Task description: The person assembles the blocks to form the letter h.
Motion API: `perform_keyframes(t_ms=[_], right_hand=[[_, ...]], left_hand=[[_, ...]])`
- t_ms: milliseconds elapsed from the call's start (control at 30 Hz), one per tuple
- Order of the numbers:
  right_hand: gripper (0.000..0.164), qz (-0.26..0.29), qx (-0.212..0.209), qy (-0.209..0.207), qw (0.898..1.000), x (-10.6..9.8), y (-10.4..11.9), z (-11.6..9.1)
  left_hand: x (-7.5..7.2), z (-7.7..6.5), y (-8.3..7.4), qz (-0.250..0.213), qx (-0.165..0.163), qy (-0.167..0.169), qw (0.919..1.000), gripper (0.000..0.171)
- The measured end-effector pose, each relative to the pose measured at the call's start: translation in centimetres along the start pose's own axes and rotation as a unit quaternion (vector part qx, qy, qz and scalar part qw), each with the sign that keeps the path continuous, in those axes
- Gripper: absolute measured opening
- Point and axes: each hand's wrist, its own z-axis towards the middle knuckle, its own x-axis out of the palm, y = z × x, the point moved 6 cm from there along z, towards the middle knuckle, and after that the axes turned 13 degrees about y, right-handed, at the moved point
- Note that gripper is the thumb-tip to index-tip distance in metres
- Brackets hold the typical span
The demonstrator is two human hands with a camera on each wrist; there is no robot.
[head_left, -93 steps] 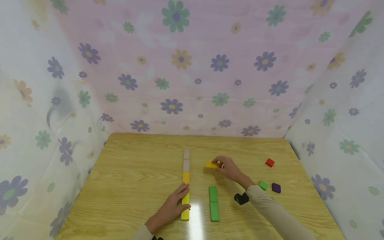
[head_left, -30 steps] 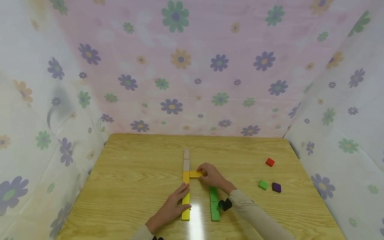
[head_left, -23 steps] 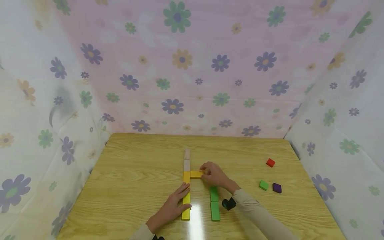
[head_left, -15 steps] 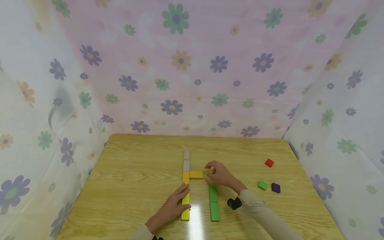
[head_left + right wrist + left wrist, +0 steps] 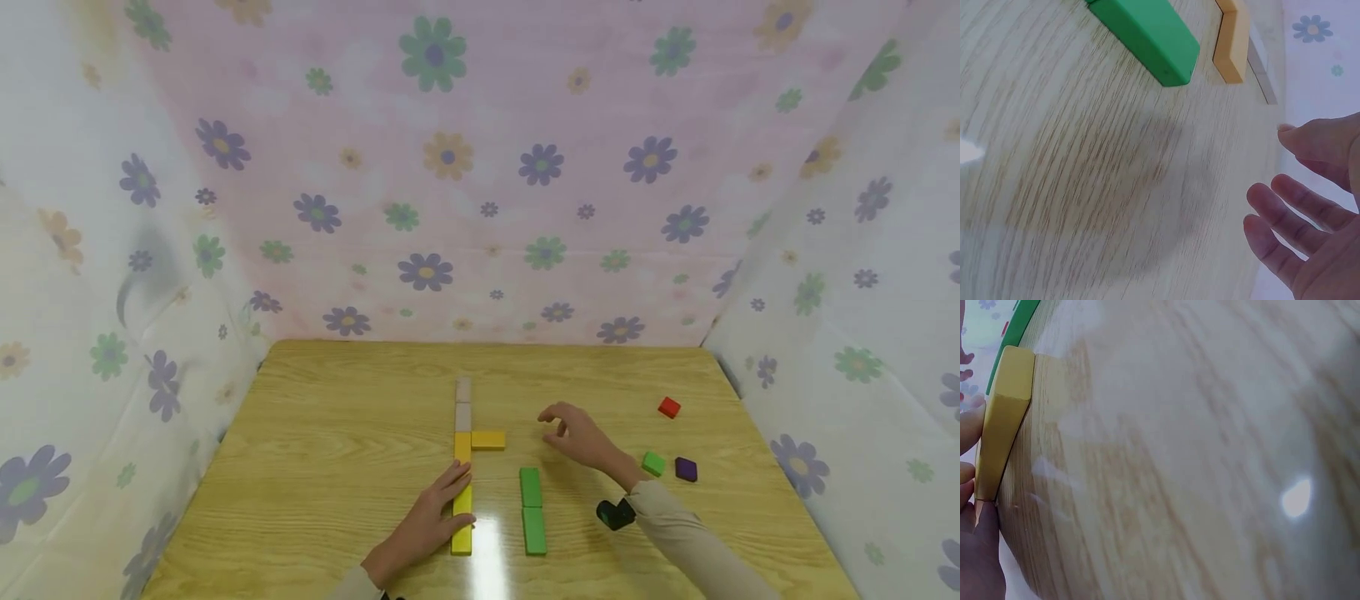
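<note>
My left hand (image 5: pixel 427 525) rests on a line of wooden blocks, its fingers and thumb lying across the lower yellow block (image 5: pixel 461 543) and the near end of the orange-yellow block (image 5: pixel 462 445). Two pale wood blocks (image 5: pixel 462 417) continue that line toward the back. At right angles to it, a second orange-yellow block (image 5: pixel 488 441) touches its right side. My right hand (image 5: pixel 583 437) is held over the table to the right of that block, fingers loosely bent and holding nothing. In the right wrist view its thumb and fingertips (image 5: pixel 1260 194) are spread apart.
Two green blocks (image 5: pixel 533 531) lie end to end, right of the line. Farther right are a small green block (image 5: pixel 653 464), a purple block (image 5: pixel 686 469) and a red block (image 5: pixel 669 407). Flowered cloth (image 5: pixel 480 250) surrounds the wooden table (image 5: pixel 337 417) at the back and sides.
My right hand brought the second orange-yellow block left against the line, let go of it and moved back to the right. The left hand has stayed on the line.
</note>
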Motion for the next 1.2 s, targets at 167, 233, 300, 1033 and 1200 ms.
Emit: perform_keyframes(t_ms=[167, 233, 300, 1033, 1200], right_hand=[[0.026, -0.018, -0.01, -0.014, 1.0, -0.7, -0.3, -1.3], [0.026, -0.021, -0.007, -0.012, 1.0, -0.9, -0.5, -1.9], [0.025, -0.017, 0.0, -0.008, 1.0, -1.1, -0.8, -2.5], [0.027, -0.03, 0.084, -0.02, 0.996, -4.4, -4.8, -8.8], [0.028, -0.037, 0.097, -0.031, 0.994, -4.9, -5.4, -10.2]], left_hand=[[0.0, 0.0, 0.0, -0.004, 0.002, -0.002, 1.0, 0.062], [0.1, 0.0, 0.0, -0.005, 0.001, 0.001, 1.0, 0.063], [0.2, -0.1, 0.1, -0.001, 0.0, 0.001, 1.0, 0.062], [0.2, 0.3, 0.7, 0.006, 0.0, 0.003, 1.0, 0.064], [0.2, 0.4, 0.7, 0.008, 0.001, 0.005, 1.0, 0.064]])
